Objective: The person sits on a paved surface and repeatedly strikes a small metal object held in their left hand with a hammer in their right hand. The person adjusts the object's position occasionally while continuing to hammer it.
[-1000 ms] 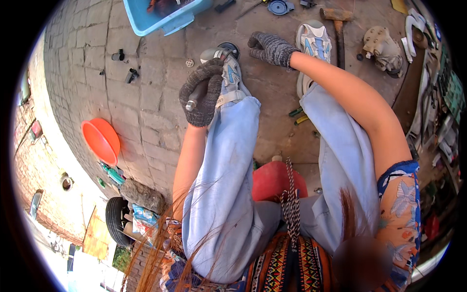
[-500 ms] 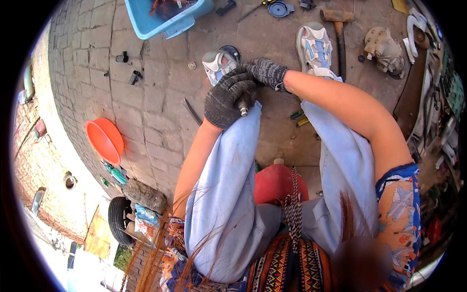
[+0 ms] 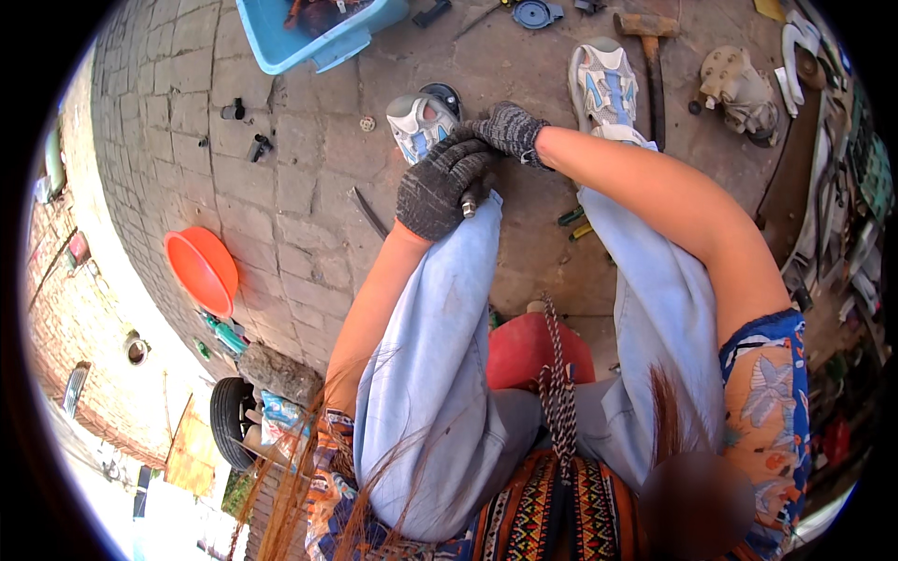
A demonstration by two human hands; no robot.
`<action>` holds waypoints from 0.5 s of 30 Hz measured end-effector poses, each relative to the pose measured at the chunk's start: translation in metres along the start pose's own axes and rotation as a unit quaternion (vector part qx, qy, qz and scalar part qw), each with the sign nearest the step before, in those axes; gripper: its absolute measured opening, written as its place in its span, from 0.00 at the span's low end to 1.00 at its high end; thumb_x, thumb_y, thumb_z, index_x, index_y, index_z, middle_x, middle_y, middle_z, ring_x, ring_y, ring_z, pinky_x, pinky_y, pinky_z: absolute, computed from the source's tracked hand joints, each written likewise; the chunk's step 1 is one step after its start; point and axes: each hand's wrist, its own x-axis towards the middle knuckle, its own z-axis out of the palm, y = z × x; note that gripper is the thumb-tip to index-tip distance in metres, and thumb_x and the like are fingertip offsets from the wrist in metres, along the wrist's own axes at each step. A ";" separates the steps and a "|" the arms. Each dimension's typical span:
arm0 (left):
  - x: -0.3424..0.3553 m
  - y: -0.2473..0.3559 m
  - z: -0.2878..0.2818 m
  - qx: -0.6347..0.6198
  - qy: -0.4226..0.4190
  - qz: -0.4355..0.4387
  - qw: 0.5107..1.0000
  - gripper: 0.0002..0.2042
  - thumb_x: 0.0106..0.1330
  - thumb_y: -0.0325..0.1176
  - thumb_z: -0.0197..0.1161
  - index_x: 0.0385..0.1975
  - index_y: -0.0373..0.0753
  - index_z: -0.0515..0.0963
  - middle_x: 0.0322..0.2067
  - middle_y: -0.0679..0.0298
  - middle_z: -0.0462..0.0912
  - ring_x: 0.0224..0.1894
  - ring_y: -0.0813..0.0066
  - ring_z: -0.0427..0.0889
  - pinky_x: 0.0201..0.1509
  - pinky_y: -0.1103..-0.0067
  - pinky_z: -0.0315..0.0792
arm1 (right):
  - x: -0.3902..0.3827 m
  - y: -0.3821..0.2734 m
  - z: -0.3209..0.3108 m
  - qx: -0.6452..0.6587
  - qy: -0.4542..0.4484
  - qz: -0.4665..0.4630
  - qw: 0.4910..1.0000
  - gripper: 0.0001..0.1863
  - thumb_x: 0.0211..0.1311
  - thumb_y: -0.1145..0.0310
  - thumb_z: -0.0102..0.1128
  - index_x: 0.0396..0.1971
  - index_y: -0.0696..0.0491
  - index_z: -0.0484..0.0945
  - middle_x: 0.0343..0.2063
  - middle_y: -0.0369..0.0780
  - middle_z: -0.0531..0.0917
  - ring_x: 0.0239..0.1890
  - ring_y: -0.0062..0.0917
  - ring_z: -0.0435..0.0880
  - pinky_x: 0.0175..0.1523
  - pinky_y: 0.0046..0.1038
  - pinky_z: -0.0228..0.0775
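My left hand [image 3: 435,194], in a dark grey knit glove, is closed around a dark metal part with a shiny threaded-looking tip [image 3: 470,205]. That tip sticks out toward me beside my left knee; the rest is hidden by the glove. My right hand [image 3: 512,131], gloved alike, meets the left one's fingers just beyond the knee. Its fingers are bent and pressed in at the far end of the part, but whatever they grip is covered. A thin curved dark bar [image 3: 369,213] lies on the paving left of my left hand.
A blue tub [image 3: 327,58] stands at far left, an orange bowl [image 3: 202,271] nearer. A mallet [image 3: 647,26] and a dirty metal casting [image 3: 739,89] lie by my right shoe. Small black parts [image 3: 259,147] dot the paving. Scrap piles up at right; a red container [image 3: 538,353] sits between my legs.
Both hands have shifted very slightly at the knee, staying together. The shiny tip of the held part sits a little higher and shows less.
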 end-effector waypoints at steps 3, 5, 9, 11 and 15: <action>-0.001 0.001 0.000 0.008 -0.001 0.007 1.000 0.16 0.51 0.30 0.63 0.42 0.40 0.79 0.45 0.59 0.80 0.53 0.58 0.77 0.49 0.68 0.75 | -0.006 -0.007 0.001 -0.062 0.015 -0.019 0.998 0.23 0.64 0.53 0.55 0.39 0.63 0.79 0.31 0.47 0.84 0.33 0.28 0.82 0.38 0.29 0.73; -0.003 -0.004 0.003 0.015 0.000 0.017 1.000 0.15 0.50 0.30 0.63 0.41 0.40 0.79 0.44 0.58 0.80 0.53 0.57 0.77 0.49 0.67 0.75 | -0.009 -0.007 0.000 -0.054 0.013 -0.026 0.998 0.23 0.64 0.53 0.55 0.38 0.63 0.80 0.31 0.47 0.84 0.33 0.29 0.82 0.38 0.29 0.73; -0.003 -0.008 0.006 0.015 0.004 0.040 0.999 0.14 0.50 0.30 0.63 0.38 0.39 0.79 0.44 0.57 0.80 0.54 0.56 0.77 0.49 0.67 0.75 | -0.007 -0.005 -0.002 -0.145 0.010 -0.072 0.987 0.23 0.65 0.53 0.53 0.37 0.62 0.80 0.29 0.47 0.84 0.32 0.29 0.82 0.38 0.30 0.73; -0.004 -0.009 0.007 0.011 0.003 0.046 0.999 0.14 0.49 0.31 0.63 0.37 0.38 0.79 0.44 0.57 0.80 0.54 0.56 0.76 0.49 0.67 0.75 | -0.009 -0.004 -0.001 -0.082 -0.015 -0.046 0.996 0.23 0.66 0.53 0.50 0.38 0.61 0.80 0.31 0.47 0.84 0.34 0.30 0.82 0.40 0.31 0.73; -0.002 -0.006 0.003 0.012 -0.004 0.044 0.999 0.13 0.50 0.30 0.64 0.37 0.39 0.80 0.43 0.57 0.81 0.54 0.57 0.77 0.50 0.67 0.75 | -0.010 -0.009 -0.003 -0.067 -0.024 -0.040 0.997 0.23 0.62 0.53 0.57 0.38 0.62 0.79 0.31 0.46 0.83 0.32 0.28 0.79 0.38 0.29 0.71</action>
